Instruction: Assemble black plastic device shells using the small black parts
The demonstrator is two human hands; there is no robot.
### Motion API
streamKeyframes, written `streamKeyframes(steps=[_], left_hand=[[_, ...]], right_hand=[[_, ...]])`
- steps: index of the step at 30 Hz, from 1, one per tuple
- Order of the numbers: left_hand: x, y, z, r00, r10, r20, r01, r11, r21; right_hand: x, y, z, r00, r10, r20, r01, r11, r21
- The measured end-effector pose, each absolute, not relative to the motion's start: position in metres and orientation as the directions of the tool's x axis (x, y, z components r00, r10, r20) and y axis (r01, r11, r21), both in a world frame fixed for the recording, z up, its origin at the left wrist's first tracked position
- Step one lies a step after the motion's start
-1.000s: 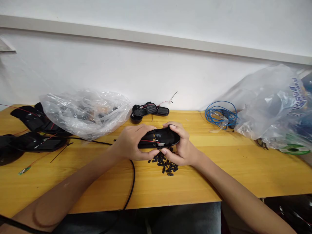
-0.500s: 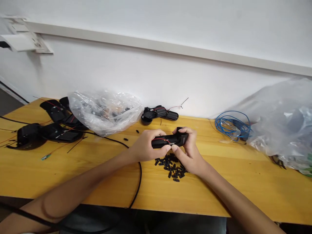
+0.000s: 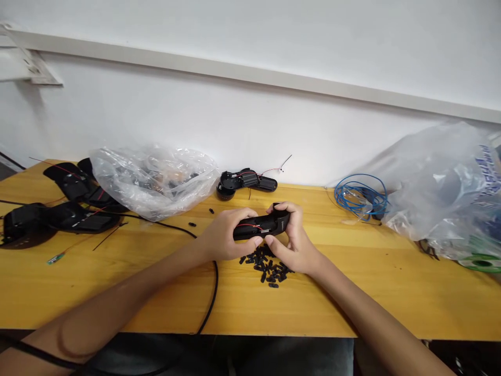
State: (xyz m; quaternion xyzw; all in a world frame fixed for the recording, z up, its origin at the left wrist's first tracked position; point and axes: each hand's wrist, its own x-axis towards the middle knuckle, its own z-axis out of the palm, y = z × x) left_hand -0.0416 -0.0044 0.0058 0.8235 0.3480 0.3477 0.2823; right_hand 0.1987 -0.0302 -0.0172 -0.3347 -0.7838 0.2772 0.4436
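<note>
The person's left hand (image 3: 225,235) and right hand (image 3: 293,245) grip one black housing (image 3: 250,230) between them, raised over the counter (image 3: 156,297). The left hand is closed around its straighter end, the right around its curved end, where the part turns upward. Both thumbs press along the near edge, their tips close together but apart, while the fingers bend over the far side. A red wire (image 3: 250,225) runs in the hollow between the hands, ending near a small pale connector (image 3: 265,231).

Just below and nearer the person lies a heap of small black pieces (image 3: 274,271); the right thumb and the housing cover part of it. The left palm conceals one end of the housing, and its underside is turned out of sight. Pale lettering on the curved end (a short line of it) is too small to read.

Farther back, a clear plastic bag (image 3: 156,183) blurs whatever it contains, and another black housing with wires (image 3: 248,180) lies near the wall. A green reel (image 3: 481,262), partly veiled by the large bag (image 3: 438,193), meets the right edge of the view.
</note>
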Motion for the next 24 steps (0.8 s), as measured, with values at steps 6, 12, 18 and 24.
streamKeyframes(steps=[6,12,18,24], left_hand=[[-0.036,-0.007,0.005,0.477,0.823,0.306,0.312,-0.485,0.817],[-0.032,-0.006,0.006,0.445,0.838,0.315,0.28,-0.465,0.84],[-0.029,0.0,-0.002,0.366,0.761,0.536,0.387,-0.648,0.656],[-0.025,0.0,-0.017,0.313,0.762,0.567,0.569,-0.628,0.53]], right_hand=[[0.19,-0.036,-0.023,-0.298,0.829,0.473,0.235,0.544,-0.805],[0.189,-0.029,-0.025,-0.282,0.844,0.456,0.166,0.51,-0.844],[0.189,-0.02,-0.018,-0.271,0.852,0.447,0.109,0.489,-0.866],[0.17,-0.019,-0.027,-0.009,0.969,0.246,-0.008,0.246,-0.969]])
